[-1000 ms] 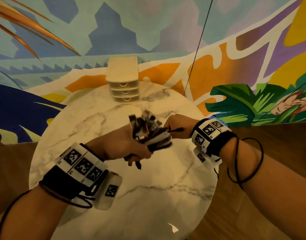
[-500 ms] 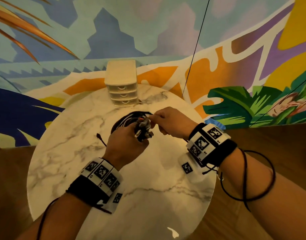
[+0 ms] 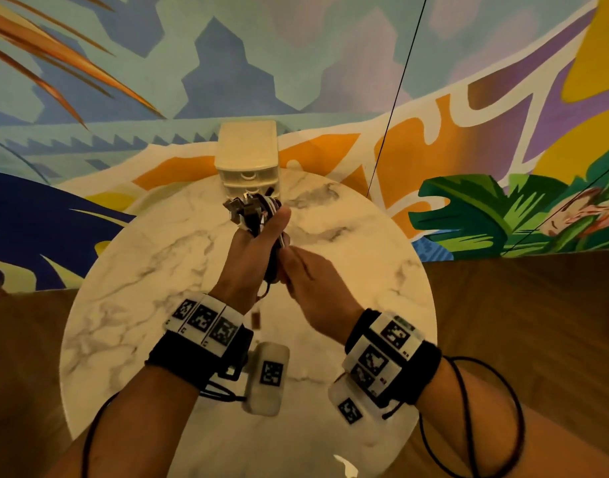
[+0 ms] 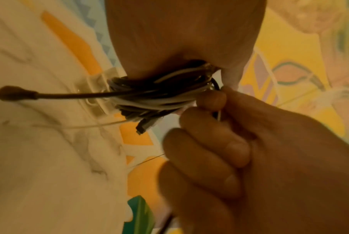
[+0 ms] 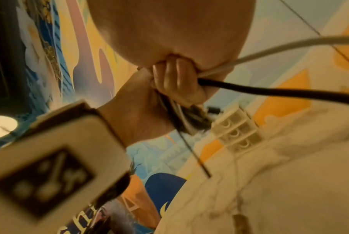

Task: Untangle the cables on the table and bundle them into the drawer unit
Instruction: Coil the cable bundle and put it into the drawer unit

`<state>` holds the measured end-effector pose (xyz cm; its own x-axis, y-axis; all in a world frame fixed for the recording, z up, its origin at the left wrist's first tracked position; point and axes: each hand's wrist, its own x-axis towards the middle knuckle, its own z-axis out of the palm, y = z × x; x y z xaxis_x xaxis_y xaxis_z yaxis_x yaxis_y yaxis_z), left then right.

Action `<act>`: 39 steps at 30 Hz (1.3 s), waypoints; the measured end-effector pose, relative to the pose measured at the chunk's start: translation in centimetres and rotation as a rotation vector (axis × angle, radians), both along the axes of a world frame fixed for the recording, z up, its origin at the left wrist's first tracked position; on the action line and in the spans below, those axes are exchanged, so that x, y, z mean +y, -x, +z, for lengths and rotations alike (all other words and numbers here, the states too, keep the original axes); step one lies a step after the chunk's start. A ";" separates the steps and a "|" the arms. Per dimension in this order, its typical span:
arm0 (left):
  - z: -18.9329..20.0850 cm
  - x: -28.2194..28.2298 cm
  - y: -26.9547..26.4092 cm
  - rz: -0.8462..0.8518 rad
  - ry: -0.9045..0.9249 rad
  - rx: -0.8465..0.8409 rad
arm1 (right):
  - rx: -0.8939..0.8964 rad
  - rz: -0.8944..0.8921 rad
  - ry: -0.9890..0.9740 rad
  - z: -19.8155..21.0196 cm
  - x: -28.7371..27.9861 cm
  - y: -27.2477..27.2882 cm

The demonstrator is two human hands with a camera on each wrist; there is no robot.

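Note:
A coiled bundle of black and white cables (image 3: 251, 212) is held up over the marble table (image 3: 158, 270), gripped in my left hand (image 3: 261, 236). Its connector ends stick out above the fist, just in front of the cream three-drawer unit (image 3: 248, 157), whose drawers look closed. My right hand (image 3: 296, 267) sits right beside the left wrist and pinches loose strands from the bundle. In the left wrist view the cable bundle (image 4: 159, 95) is wound tight, a black plug (image 4: 13, 95) pokes out sideways, and the right hand's fingers (image 4: 209, 142) curl round a thin white strand. The right wrist view shows a black cable (image 5: 269, 91) and a white cable (image 5: 289, 45) leaving my grip.
The drawer unit (image 5: 237, 131) stands at the table's far edge against a painted wall. Wooden floor (image 3: 520, 322) lies to the right of the round table. A thin dark line (image 3: 396, 98) hangs down the wall behind.
My left hand has lifted the bundle off the table's middle and carried it toward the drawer unit. My right hand has dropped back beside the left wrist, holding strands.

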<state>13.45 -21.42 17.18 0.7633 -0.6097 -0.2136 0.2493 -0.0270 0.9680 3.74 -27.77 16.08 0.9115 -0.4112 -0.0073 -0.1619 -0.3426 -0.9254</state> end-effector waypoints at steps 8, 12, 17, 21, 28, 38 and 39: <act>1.1 0.4 -0.2 -0.018 0.338 0.242 | 0.016 0.120 -0.033 -6.2 2.1 2.3; 1.4 1.4 -0.6 -0.190 0.450 0.308 | 0.149 0.180 0.049 -7.5 1.2 2.4; 1.0 3.1 -0.9 -0.547 0.434 0.228 | 0.227 0.199 0.054 -6.1 -2.2 0.5; 0.7 4.3 -0.5 -0.600 0.186 0.024 | 0.341 0.293 0.242 -4.4 -4.7 -1.2; 1.8 5.7 0.5 -0.664 -0.199 -0.268 | 0.193 0.333 0.471 -2.0 -7.5 -1.2; 1.9 4.7 1.6 -0.573 -0.453 -0.886 | 0.205 0.204 0.393 0.2 -8.1 -1.1; 1.7 4.7 1.5 -0.555 -0.449 -0.934 | 0.200 0.185 0.383 0.3 -7.9 -1.1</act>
